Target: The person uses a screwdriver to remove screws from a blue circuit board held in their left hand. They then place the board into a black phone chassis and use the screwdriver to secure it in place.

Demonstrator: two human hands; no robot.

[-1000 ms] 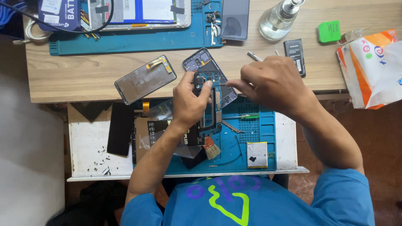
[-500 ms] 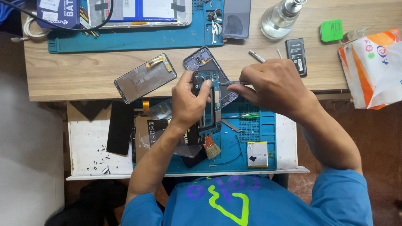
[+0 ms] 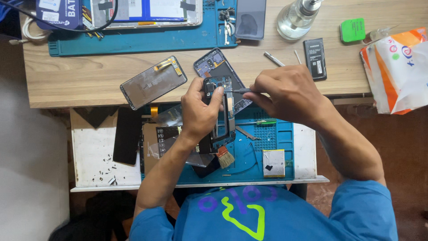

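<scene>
Left hand (image 3: 198,114) wrapped round phone frame (image 3: 223,114), long axis 12-to-6; right hand (image 3: 290,93) at 3 o'clock, pinching tweezers (image 3: 238,90) pointing at 9.

I'm looking down at a phone repair workshop. My left hand (image 3: 198,111) grips an opened phone frame (image 3: 224,117) with its board bare, and my right hand (image 3: 290,96) holds a thin tool (image 3: 237,90) to it. Just beyond the hands, on the wooden counter (image 3: 71,82), lie a loose screen panel (image 3: 153,81) and a stripped back housing (image 3: 214,67); farther out sits a teal repair mat (image 3: 133,42) carrying an opened tablet (image 3: 147,11). Off to the right of my right hand are a black battery (image 3: 315,58) and a clear liquid bottle (image 3: 296,18). Under the hands a blue work mat (image 3: 272,138) holds a small brush (image 3: 225,157), a green screwdriver (image 3: 261,122) and a silver battery (image 3: 273,163).
</scene>
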